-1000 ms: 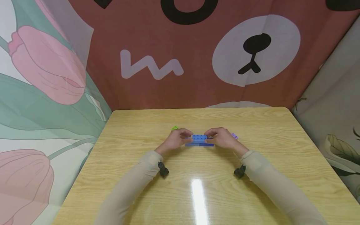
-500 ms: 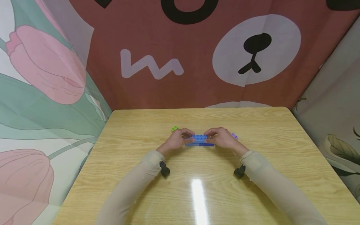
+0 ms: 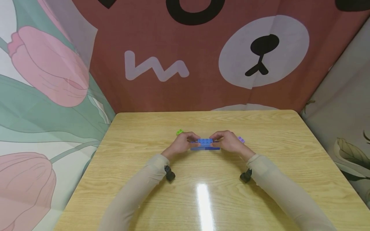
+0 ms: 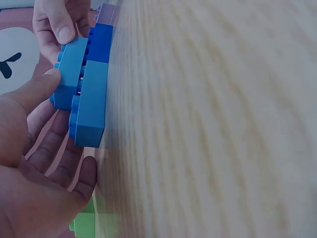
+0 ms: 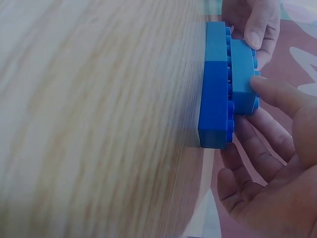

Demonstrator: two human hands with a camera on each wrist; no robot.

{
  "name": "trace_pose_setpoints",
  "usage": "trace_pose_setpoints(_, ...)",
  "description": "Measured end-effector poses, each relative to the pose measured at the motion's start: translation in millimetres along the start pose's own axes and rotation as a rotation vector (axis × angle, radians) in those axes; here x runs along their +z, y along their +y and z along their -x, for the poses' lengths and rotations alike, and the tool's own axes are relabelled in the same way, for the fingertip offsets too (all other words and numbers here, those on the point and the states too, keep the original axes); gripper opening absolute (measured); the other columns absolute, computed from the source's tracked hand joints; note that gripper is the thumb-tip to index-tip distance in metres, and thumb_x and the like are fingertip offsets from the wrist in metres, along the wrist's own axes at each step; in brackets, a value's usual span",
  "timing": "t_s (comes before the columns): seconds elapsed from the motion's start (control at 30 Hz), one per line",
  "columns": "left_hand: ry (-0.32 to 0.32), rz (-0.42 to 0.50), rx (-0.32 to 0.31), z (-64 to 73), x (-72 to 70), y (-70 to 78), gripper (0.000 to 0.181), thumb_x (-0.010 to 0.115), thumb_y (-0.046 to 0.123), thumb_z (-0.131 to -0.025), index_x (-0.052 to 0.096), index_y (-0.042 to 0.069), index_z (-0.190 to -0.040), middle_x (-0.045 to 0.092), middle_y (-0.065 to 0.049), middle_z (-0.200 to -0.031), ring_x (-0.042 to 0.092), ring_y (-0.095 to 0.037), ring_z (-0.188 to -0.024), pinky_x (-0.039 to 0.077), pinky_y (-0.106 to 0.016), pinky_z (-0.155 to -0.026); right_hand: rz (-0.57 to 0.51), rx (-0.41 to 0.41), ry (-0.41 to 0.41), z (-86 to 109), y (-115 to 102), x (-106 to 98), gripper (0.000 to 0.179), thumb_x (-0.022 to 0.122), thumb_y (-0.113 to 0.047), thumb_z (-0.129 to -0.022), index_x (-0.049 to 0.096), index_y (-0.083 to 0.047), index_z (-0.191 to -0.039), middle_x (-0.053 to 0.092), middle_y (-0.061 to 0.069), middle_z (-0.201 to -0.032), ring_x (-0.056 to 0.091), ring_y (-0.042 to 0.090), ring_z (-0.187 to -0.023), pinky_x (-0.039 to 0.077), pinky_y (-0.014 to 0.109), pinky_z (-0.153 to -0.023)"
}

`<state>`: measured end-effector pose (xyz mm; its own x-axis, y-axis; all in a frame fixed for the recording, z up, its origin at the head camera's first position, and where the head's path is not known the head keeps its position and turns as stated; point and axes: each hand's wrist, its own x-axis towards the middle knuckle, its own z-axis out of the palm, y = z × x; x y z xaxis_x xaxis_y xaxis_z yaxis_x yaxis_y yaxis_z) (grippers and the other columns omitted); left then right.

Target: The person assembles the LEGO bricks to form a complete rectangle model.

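While both hands meet just below and right of the head view's centre, each has its grip closed to the width of the upper brick (image 3: 205, 142), a light blue one. The left hand (image 3: 181, 142) pinches its left end and the right hand (image 3: 230, 141) its right end, thumb on the near face, fingers on the far side; the lower fingers bend loosely, around no other brick.

Directly under it, a light blue brick (image 4: 92, 101) and a dark blue brick (image 5: 214, 101) lie end to end on the desk (image 3: 173, 199), light one to the left in the head view. The upper brick bridges their joint, and studs show between the layers in both wrist views.

A green brick (image 3: 179, 132) sits beyond the left hand, a purple brick (image 3: 241, 139) by the right hand, partly hidden. Beige sleeves (image 3: 283, 189) run to the bottom edge of the frame; a red-brown cloth (image 3: 202, 93) fills the upper middle.
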<state>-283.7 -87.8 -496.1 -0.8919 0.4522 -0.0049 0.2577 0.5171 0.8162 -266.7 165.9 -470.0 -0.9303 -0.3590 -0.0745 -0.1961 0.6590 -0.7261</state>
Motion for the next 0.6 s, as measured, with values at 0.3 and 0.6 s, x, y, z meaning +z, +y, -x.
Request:
trace_pose_setpoints(0.3,-0.003,0.018,-0.003,0.9,0.3,0.6,0.026,0.077,0.029,-0.089,0.073,0.019,-0.112,0.073,0.000,-0.113,0.068,-0.017,-0.105,0.057,-0.030,-0.087,-0.016,0.004,0.005,-3.3,3.2,1.0,0.027,0.079,-0.030,-0.086,0.075,-0.021,-0.111,0.075,0.000,-0.112,0.068,0.025,-0.107,0.055,0.045,-0.091)
trace_pose_setpoints(0.6,-0.002,0.001,0.003,0.8,0.3,1.1,0.027,0.077,0.028,-0.089,0.073,0.017,-0.114,0.073,-0.001,-0.114,0.069,-0.018,-0.106,0.057,-0.029,-0.088,-0.028,0.001,0.007,-4.7,7.1,2.1,0.028,0.080,-0.031,-0.086,0.076,-0.022,-0.111,0.075,0.000,-0.115,0.069,0.024,-0.106,0.056,0.045,-0.090)
